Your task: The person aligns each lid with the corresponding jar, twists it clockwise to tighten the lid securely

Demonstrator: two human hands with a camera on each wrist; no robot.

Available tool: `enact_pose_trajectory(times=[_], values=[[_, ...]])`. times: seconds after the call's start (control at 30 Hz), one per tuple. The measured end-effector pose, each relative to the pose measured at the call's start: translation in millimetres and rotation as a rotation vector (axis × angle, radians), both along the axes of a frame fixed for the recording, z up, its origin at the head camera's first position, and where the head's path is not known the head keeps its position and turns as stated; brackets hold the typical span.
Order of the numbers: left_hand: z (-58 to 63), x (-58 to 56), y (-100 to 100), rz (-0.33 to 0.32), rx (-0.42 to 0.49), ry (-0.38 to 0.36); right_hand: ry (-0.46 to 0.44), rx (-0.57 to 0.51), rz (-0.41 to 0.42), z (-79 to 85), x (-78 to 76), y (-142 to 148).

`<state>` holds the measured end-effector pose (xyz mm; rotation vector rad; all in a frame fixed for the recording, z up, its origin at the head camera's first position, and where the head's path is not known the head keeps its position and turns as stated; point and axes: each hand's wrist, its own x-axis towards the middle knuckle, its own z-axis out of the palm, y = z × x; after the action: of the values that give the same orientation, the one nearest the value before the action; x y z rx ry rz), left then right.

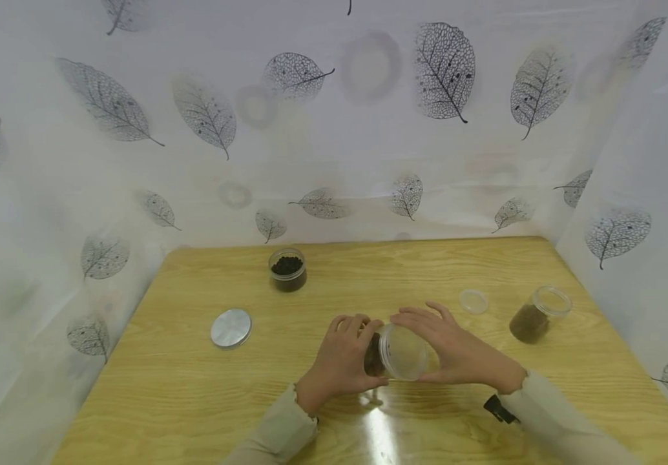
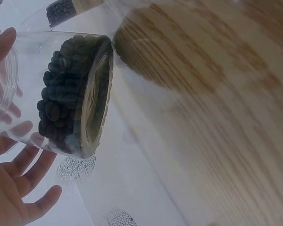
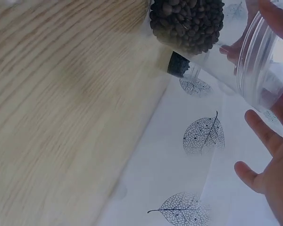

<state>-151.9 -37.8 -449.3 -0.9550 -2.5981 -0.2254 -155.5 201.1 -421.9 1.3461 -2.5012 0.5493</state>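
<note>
A clear jar (image 1: 373, 356) lies tilted on its side between both hands, above the wooden table. Dark brown coffee beans (image 2: 61, 94) are gathered toward its base, and its ridged rim (image 3: 254, 56) is at the other end. My left hand (image 1: 342, 355) grips the bean-filled end, thumb below and fingers over the top. At the rim end, my right hand (image 1: 450, 345) holds the clear part between its fingers above and thumb below. Whether that clear part is a lid or the jar's own mouth, I cannot tell.
A shallow jar of dark contents (image 1: 289, 279) stands at the back. To the left lies a silver lid (image 1: 230, 328). At the right are a clear disc (image 1: 473, 301) and a jar of brown contents (image 1: 530, 323). A leaf-patterned sheet (image 1: 334, 148) surrounds the table (image 1: 165, 387).
</note>
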Motion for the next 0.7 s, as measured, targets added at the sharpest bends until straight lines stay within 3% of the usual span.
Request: enact_pose_trajectory(times=[0.27, 0.7], values=[[-1.2, 0.3, 0, -0.005, 0.012, -0.010, -0.044, -0.098, -0.081, -8.5, 7.1, -2], [-2.4, 0.4, 0, -0.008, 0.018, -0.009, -0.057, -0.217, -0.287, -23.8, 26.3, -12]])
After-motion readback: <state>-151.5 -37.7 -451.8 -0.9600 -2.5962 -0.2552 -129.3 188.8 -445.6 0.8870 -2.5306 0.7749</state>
